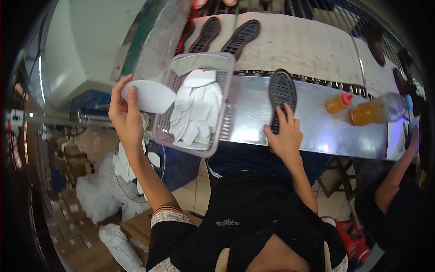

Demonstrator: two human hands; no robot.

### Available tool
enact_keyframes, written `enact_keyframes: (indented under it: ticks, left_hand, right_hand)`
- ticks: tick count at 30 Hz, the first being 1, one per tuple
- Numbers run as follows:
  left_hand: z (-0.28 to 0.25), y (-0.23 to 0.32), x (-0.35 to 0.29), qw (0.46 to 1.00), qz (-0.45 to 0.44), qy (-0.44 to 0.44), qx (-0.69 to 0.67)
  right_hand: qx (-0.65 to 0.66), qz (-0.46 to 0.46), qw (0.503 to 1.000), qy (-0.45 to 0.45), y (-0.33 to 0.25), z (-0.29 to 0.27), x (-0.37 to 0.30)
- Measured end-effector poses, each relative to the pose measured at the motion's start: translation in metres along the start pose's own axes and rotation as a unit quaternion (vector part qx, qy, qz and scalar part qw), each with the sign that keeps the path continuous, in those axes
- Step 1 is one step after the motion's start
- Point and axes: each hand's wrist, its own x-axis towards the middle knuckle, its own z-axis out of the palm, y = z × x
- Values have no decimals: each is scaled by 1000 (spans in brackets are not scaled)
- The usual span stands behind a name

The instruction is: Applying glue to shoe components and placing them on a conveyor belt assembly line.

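Note:
My left hand (125,113) holds a white insole-shaped piece (149,96) up beside the left edge of a pale purple plastic basket (226,81). The basket is tilted on the shiny metal shelf (317,131) and holds several white insole pieces (195,111). My right hand (284,133) presses its fingers on the heel end of a black shoe sole (282,93) lying tread-up on the metal shelf.
Two more black soles (205,34) (241,36) lie on the white conveyor belt (308,45) beyond. Two bottles of orange liquid (339,103) (376,110) rest on the shelf at right. Another person's arm (394,177) is at right. White bags and cardboard boxes (97,190) lie on the floor at left.

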Motion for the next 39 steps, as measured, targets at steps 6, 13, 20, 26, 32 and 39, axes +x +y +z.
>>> enact_keyframes:
  ticks: [6,13,20,26,32,39]
  left_hand:
    - [153,4,2,928,-93,-360,-25]
    - [287,-48,-10,900,-40,-403,160]
    - [294,-53,-28,917,17,-373,139]
    - [287,-49,-49,942,-35,-301,145]
    - [260,-44,-76,965,30,-233,-117]
    - [242,-25,-83,792,-306,-194,-492]
  right_hand:
    - [172,-21,985,13,33,-13,-3]
    - [234,167,925,247,82,-48,-47]
    - [203,176,929,256,112,-61,-39]
    - [135,135,942,277,127,-58,-5]
    - [133,87,952,261,144,-34,47]
    - [221,65,958,171,164,-25,80]
